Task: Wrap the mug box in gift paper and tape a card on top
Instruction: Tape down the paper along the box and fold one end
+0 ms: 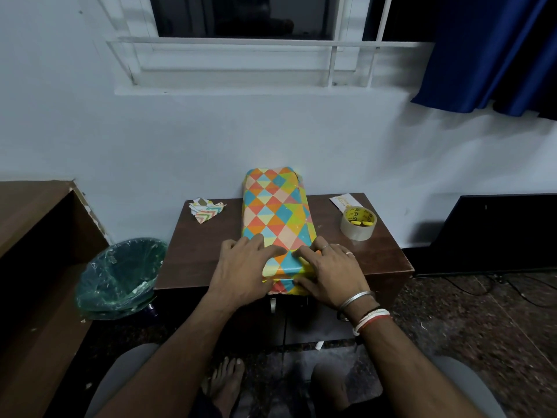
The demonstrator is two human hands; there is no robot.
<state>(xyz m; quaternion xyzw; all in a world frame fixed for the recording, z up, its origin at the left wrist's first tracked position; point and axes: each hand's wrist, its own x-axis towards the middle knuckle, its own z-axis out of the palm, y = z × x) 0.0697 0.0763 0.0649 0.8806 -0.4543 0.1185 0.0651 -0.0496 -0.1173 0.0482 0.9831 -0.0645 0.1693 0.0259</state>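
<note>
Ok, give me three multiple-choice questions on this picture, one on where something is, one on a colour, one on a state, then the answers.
1. Where is the tape roll?
A) on the windowsill
B) on the table, right of the wrapped box
C) in the bin

2. What colour is the curtain?
A) blue
B) red
C) white

3. What state is the box in?
A) bare cardboard
B) lying open
C) covered in patterned paper

Answers: 1 B, it stands on the brown top beside the box; 2 A, dark blue cloth hangs at upper right; 3 C, coloured triangles cover every visible face.
</note>
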